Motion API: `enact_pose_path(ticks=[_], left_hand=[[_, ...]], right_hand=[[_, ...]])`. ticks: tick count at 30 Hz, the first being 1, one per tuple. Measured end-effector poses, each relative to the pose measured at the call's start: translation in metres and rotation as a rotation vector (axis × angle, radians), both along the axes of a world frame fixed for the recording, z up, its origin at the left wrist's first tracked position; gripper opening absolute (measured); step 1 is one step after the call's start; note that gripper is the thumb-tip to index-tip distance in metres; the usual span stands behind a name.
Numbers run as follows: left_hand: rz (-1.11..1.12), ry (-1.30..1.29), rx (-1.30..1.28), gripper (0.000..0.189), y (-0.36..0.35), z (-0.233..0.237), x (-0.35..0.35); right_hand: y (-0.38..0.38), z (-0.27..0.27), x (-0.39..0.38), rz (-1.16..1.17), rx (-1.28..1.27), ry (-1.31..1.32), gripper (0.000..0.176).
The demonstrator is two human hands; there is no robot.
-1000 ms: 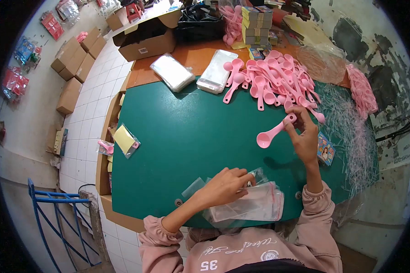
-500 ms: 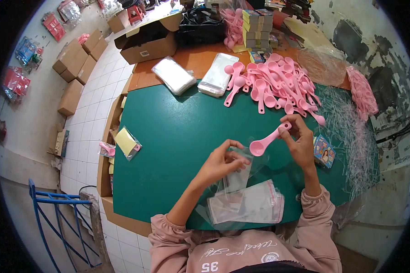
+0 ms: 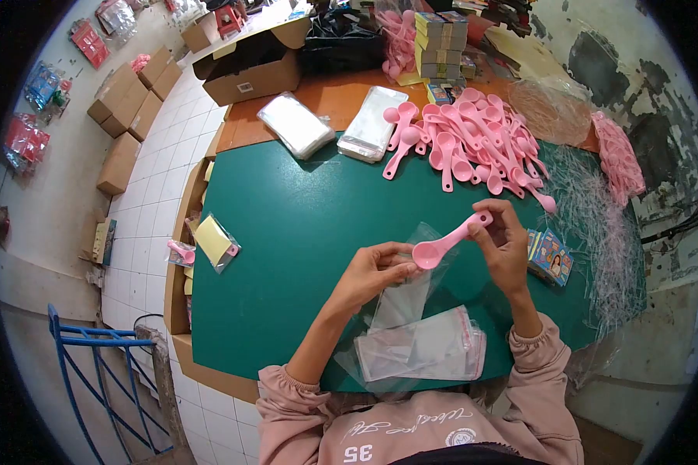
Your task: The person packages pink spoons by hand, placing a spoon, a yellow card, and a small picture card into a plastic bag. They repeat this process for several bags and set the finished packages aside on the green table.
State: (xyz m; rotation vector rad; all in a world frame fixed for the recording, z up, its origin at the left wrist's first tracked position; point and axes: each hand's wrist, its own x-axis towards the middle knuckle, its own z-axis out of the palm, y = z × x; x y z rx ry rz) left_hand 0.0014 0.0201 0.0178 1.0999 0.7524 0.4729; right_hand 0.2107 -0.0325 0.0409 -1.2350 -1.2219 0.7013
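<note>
A pink measuring spoon point(image 3: 444, 246) is pinched by the handle end in my right hand point(image 3: 504, 242), its bowl pointing left. My left hand point(image 3: 374, 277) grips a clear plastic bag point(image 3: 403, 301) near its upper end, and the spoon's bowl overlaps the bag beside my left fingertips. Below my hands, a stack of clear plastic bags point(image 3: 430, 345) lies by the table's near edge. Just right of my right hand are small printed card boxes point(image 3: 551, 258).
A heap of pink spoons point(image 3: 481, 139) covers the back right of the green table point(image 3: 287, 256). Two bag stacks point(image 3: 296, 125) lie at the back, near an open cardboard box point(image 3: 256, 70). A filled packet point(image 3: 217, 242) rests at the left edge; shredded plastic strands point(image 3: 597, 240) spread on the right.
My right hand has brought the spoon slightly left, its bowl now over the bag. The left fingers have closed on the bag's upper part, which stands more upright.
</note>
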Motion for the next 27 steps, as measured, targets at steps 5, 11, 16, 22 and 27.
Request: enact_pose_path(ticks=[5, 11, 16, 22, 27], left_hand=[[-0.070, -0.071, 0.033, 0.041, -0.005, -0.004, 0.005], [-0.194, -0.010, -0.007, 0.039, -0.002, -0.001, -0.003], [-0.156, -0.091, 0.035, 0.037, -0.007, 0.029, 0.005], [0.031, -0.254, 0.258, 0.037, -0.008, 0.035, -0.007], [0.190, -0.430, 0.442, 0.034, 0.004, 0.032, -0.042]], right_hand=[[0.000, 0.005, -0.010, 0.107, -0.080, -0.072, 0.025], [-0.005, 0.008, -0.015, 0.102, -0.079, 0.031, 0.021], [-0.012, 0.016, -0.016, 0.336, 0.148, -0.449, 0.047], [-0.051, 0.032, 0.032, 0.027, -0.037, -0.266, 0.049], [-0.098, -0.024, 0.134, -0.853, -0.679, -0.951, 0.042]])
